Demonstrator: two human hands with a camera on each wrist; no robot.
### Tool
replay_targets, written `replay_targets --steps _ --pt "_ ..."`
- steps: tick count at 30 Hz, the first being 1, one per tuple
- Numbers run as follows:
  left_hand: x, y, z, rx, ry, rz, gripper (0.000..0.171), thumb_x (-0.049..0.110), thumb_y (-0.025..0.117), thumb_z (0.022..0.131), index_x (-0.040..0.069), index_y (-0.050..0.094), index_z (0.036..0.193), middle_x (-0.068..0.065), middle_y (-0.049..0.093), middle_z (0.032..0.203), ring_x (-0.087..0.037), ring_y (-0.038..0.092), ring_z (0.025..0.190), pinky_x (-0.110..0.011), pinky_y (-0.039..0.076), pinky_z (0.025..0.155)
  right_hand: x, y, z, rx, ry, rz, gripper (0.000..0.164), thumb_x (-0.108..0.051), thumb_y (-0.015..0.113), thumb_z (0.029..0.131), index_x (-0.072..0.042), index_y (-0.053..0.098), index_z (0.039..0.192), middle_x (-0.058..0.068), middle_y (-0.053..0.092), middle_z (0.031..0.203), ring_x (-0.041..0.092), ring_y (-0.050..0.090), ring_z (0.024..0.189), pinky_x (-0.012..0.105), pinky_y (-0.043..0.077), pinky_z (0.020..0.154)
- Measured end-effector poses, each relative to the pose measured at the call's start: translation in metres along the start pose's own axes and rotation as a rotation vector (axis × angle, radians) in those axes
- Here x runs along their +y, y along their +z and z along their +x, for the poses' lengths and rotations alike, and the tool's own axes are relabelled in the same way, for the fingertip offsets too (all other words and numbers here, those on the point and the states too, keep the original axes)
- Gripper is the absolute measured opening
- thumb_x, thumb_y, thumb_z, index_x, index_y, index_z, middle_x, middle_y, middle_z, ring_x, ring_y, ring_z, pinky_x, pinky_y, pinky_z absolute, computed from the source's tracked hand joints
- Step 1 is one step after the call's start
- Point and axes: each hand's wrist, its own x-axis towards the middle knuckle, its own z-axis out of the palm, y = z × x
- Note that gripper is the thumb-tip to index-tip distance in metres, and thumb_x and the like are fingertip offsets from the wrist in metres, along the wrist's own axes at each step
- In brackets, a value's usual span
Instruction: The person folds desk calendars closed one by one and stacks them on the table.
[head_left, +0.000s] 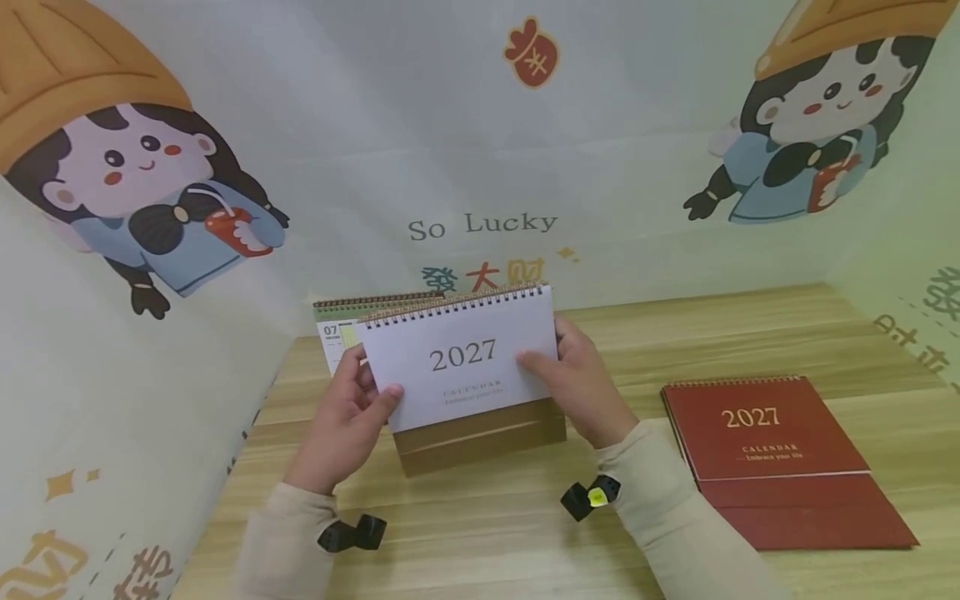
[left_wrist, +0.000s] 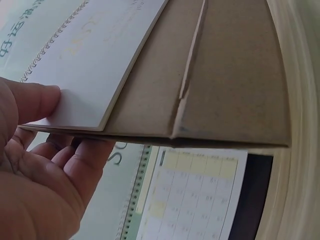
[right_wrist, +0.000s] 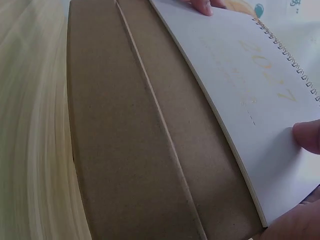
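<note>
A white 2027 desk calendar (head_left: 465,367) with a spiral top and a brown cardboard stand (head_left: 480,437) is held tilted between both hands. My left hand (head_left: 345,421) grips its left edge, thumb on the white cover and fingers behind the board, as the left wrist view shows. At the other end my right hand (head_left: 588,383) grips the right edge, its thumb pressed on the cover; its fingers are mostly hidden behind. In the right wrist view the cardboard stand (right_wrist: 120,125) shows a fold line along its length.
Behind the white calendar stands another spiral calendar (head_left: 330,333) with a green top and a date grid, partly covered. On the right of the wooden table (head_left: 480,533) a red 2027 calendar (head_left: 772,442) leans back on its stand. A printed backdrop (head_left: 405,108) encloses the table.
</note>
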Motion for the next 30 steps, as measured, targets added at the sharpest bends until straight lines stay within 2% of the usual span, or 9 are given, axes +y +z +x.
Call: replay_targets --steps 7,11,15,20,25,30 --pt "-0.004 0.029 0.005 -0.007 -0.041 -0.02 0.059 -0.003 0.052 0.1 0.015 0.028 0.151 -0.018 0.055 0.137 -0.03 0.062 0.116 -0.037 0.054 0.089 0.007 -0.024 -0.008 0.037 0.052 -0.055 0.042 -0.004 0.056 0.096 -0.004 0.047 0.138 0.015 0.063 0.125 0.027 0.061 0.11 0.047 0.048 0.095" --pt "-0.006 0.045 0.008 -0.006 -0.097 -0.012 0.058 -0.001 0.054 0.1 0.015 0.031 0.15 -0.019 0.058 0.134 -0.03 0.063 0.113 -0.039 0.055 0.088 0.011 -0.041 -0.015 -0.005 0.099 -0.104 0.043 -0.007 0.054 0.098 -0.003 0.043 0.14 0.016 0.061 0.127 0.028 0.061 0.112 0.048 0.045 0.098" --pt "-0.004 0.058 0.012 -0.021 -0.133 -0.044 0.058 0.0 0.055 0.099 0.014 0.031 0.15 -0.019 0.057 0.134 -0.03 0.064 0.112 -0.041 0.055 0.087 0.014 -0.057 -0.021 -0.041 0.105 -0.161 0.045 -0.009 0.054 0.1 -0.003 0.04 0.142 0.015 0.06 0.13 0.028 0.061 0.113 0.05 0.046 0.098" --pt "-0.003 0.067 0.013 -0.019 -0.167 -0.066 0.059 0.001 0.056 0.099 0.012 0.031 0.152 -0.019 0.056 0.136 -0.031 0.063 0.114 -0.04 0.054 0.088 0.015 -0.066 -0.026 -0.04 0.116 -0.19 0.045 -0.009 0.055 0.1 -0.001 0.04 0.142 0.018 0.061 0.129 0.028 0.063 0.109 0.046 0.051 0.092" --pt "-0.011 0.073 0.012 -0.019 -0.211 -0.05 0.065 0.002 0.057 0.098 0.008 0.026 0.155 -0.019 0.052 0.142 -0.031 0.062 0.115 -0.037 0.053 0.09 0.018 -0.066 -0.03 -0.025 0.165 -0.251 0.041 -0.008 0.056 0.099 0.002 0.045 0.137 0.02 0.063 0.124 0.027 0.066 0.102 0.04 0.055 0.083" --pt "-0.019 0.079 0.01 -0.02 -0.303 0.009 0.068 0.008 0.057 0.099 0.008 0.021 0.157 -0.018 0.05 0.145 -0.028 0.06 0.118 -0.039 0.052 0.092 0.026 -0.067 -0.032 -0.043 0.207 -0.345 0.042 -0.013 0.058 0.099 0.004 0.045 0.136 0.021 0.064 0.119 0.024 0.067 0.094 0.039 0.055 0.077"
